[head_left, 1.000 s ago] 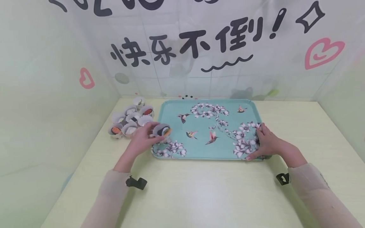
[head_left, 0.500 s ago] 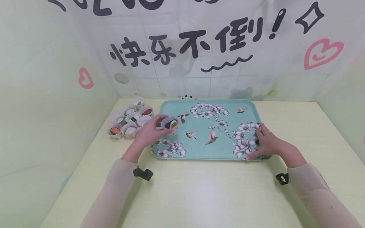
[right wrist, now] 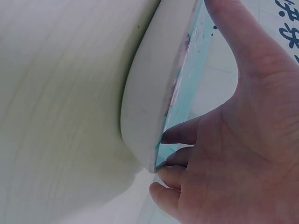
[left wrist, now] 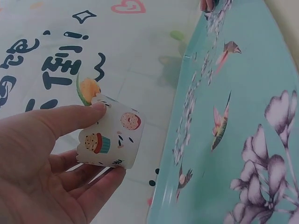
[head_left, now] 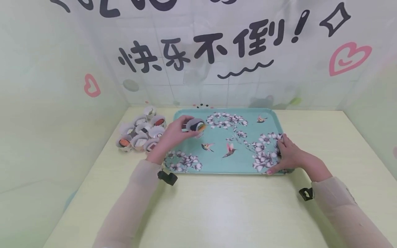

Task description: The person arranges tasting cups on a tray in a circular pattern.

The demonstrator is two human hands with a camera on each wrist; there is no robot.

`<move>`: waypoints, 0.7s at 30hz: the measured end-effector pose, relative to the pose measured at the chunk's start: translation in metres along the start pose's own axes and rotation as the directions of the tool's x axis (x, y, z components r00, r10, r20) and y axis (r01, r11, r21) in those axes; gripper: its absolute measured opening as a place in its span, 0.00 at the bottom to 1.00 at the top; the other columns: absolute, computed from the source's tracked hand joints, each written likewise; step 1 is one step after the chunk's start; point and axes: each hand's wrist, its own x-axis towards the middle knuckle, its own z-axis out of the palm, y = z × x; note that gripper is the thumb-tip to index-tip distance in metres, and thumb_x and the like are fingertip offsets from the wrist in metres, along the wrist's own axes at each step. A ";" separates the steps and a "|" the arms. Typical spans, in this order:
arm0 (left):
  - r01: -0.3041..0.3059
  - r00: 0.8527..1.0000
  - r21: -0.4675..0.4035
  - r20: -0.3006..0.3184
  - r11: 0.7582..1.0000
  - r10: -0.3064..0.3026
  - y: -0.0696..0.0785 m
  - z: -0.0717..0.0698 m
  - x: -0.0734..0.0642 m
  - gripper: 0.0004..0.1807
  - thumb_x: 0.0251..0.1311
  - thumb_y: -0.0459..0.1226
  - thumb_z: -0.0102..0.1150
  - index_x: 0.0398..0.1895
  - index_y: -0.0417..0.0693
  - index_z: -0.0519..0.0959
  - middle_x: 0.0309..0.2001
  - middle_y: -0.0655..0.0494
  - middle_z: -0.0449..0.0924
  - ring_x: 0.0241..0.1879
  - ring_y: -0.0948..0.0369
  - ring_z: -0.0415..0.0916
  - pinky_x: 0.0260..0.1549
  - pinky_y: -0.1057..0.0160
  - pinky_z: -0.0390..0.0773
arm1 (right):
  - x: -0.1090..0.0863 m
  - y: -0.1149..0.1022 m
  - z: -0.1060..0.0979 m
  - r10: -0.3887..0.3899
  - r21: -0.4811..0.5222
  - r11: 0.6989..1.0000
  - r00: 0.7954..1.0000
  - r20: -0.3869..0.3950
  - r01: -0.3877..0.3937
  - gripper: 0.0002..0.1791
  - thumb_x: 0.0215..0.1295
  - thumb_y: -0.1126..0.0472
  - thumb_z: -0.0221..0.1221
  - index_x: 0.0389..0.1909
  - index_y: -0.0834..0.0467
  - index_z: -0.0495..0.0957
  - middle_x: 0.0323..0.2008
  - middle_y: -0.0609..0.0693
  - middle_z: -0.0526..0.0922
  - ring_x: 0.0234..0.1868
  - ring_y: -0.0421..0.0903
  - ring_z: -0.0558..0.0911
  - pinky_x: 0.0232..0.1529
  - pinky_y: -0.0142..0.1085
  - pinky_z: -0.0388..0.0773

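A patterned paper baking cup (left wrist: 117, 133) is pinched between the thumb and fingers of my left hand (head_left: 175, 134). It holds a small dark-and-white piece that looks like sushi, with an orange bit (left wrist: 88, 88) and a green edge at its mouth. In the head view, hand and cup are above the left part of a teal tray (head_left: 242, 163) printed with flowers and birds. My right hand (head_left: 289, 156) rests at the tray's front right corner, thumb by the front rim. In the right wrist view, its fingertips touch the rim, loosely bent.
Left of the tray, several more paper cups (head_left: 140, 139) with sushi-like pieces stand close together on the pale wooden table (head_left: 223, 210). A white wall sheet (head_left: 186, 93) with black lettering rises behind the tray.
My left hand has carried the paper cup right and away from me, from the tray's left edge to over its back left part. The right hand has stayed at the corner.
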 end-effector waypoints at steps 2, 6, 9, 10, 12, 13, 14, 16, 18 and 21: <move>-0.010 1.000 -0.004 0.000 1.000 0.010 0.002 0.003 0.007 0.33 0.53 0.47 0.67 0.62 0.50 0.67 0.57 0.52 0.72 0.59 0.53 0.70 0.52 0.54 0.75 | 0.000 -0.001 0.000 -0.005 -0.011 1.000 1.000 -0.004 0.005 0.77 0.31 0.32 0.72 0.65 0.82 0.43 0.66 0.81 0.30 0.66 0.78 0.40 0.65 0.64 0.47; -0.023 1.000 -0.012 -0.005 1.000 0.023 0.007 0.009 0.021 0.34 0.53 0.46 0.67 0.63 0.50 0.67 0.57 0.52 0.73 0.58 0.54 0.70 0.50 0.56 0.76 | 0.000 -0.002 -0.002 -0.010 -0.024 1.000 1.000 -0.002 0.010 0.76 0.31 0.33 0.72 0.65 0.82 0.43 0.65 0.82 0.31 0.65 0.78 0.41 0.65 0.64 0.48; -0.015 1.000 -0.022 -0.012 1.000 0.014 0.013 0.014 0.031 0.35 0.52 0.47 0.68 0.63 0.51 0.67 0.57 0.52 0.73 0.57 0.56 0.70 0.47 0.57 0.77 | -0.001 -0.002 -0.003 -0.006 -0.030 1.000 1.000 0.002 0.006 0.76 0.31 0.33 0.72 0.65 0.82 0.43 0.65 0.82 0.31 0.65 0.78 0.41 0.65 0.64 0.48; -0.014 1.000 -0.025 -0.012 1.000 0.013 0.016 0.015 0.034 0.34 0.52 0.46 0.68 0.63 0.52 0.67 0.57 0.52 0.73 0.57 0.55 0.71 0.46 0.57 0.78 | -0.001 -0.002 -0.003 -0.003 -0.031 1.000 1.000 0.002 0.004 0.76 0.31 0.33 0.72 0.65 0.82 0.43 0.65 0.82 0.31 0.65 0.78 0.41 0.65 0.64 0.48; -0.006 1.000 -0.032 -0.017 0.999 0.005 0.020 0.018 0.041 0.34 0.52 0.46 0.68 0.63 0.52 0.67 0.57 0.52 0.73 0.57 0.56 0.71 0.45 0.58 0.79 | 0.000 -0.001 -0.002 -0.002 -0.032 0.999 1.000 0.001 0.002 0.75 0.31 0.33 0.72 0.65 0.82 0.44 0.66 0.82 0.31 0.65 0.78 0.41 0.65 0.64 0.48; -0.001 1.000 -0.030 -0.024 1.000 0.000 0.022 0.020 0.044 0.35 0.52 0.47 0.67 0.63 0.52 0.67 0.58 0.52 0.73 0.57 0.56 0.71 0.45 0.58 0.79 | 0.000 -0.001 -0.002 -0.005 -0.031 0.999 1.000 0.000 0.005 0.75 0.31 0.33 0.72 0.65 0.82 0.44 0.66 0.81 0.31 0.65 0.78 0.42 0.65 0.64 0.49; -0.001 1.000 -0.026 -0.027 1.000 0.000 0.024 0.021 0.047 0.35 0.53 0.47 0.67 0.63 0.51 0.67 0.58 0.52 0.72 0.57 0.56 0.71 0.45 0.58 0.79 | 0.000 -0.001 -0.001 -0.005 -0.032 0.999 1.000 0.002 0.006 0.76 0.32 0.32 0.72 0.65 0.82 0.43 0.66 0.81 0.31 0.66 0.77 0.41 0.65 0.63 0.48; -0.004 0.999 -0.015 -0.035 1.000 0.004 0.027 0.024 0.052 0.34 0.53 0.47 0.67 0.63 0.51 0.67 0.58 0.52 0.72 0.57 0.56 0.71 0.48 0.57 0.78 | 0.001 0.000 -0.001 -0.009 -0.034 0.999 1.000 0.004 0.009 0.76 0.32 0.32 0.71 0.65 0.82 0.43 0.66 0.81 0.31 0.66 0.77 0.40 0.66 0.63 0.48; -0.013 0.999 -0.010 -0.040 1.000 0.012 0.029 0.027 0.058 0.34 0.53 0.47 0.67 0.63 0.51 0.66 0.58 0.52 0.72 0.57 0.56 0.70 0.51 0.57 0.76 | 0.001 0.000 -0.001 -0.010 -0.033 0.999 1.000 0.008 0.011 0.76 0.32 0.32 0.71 0.65 0.82 0.43 0.66 0.81 0.31 0.67 0.76 0.40 0.66 0.63 0.47; -0.022 0.999 -0.020 -0.044 1.000 0.021 0.032 0.033 0.065 0.34 0.54 0.47 0.66 0.63 0.51 0.66 0.59 0.52 0.71 0.57 0.55 0.69 0.52 0.56 0.75 | 0.001 0.000 -0.001 -0.005 -0.032 0.999 1.000 0.015 0.006 0.76 0.32 0.32 0.71 0.65 0.82 0.42 0.66 0.81 0.30 0.67 0.76 0.39 0.66 0.63 0.46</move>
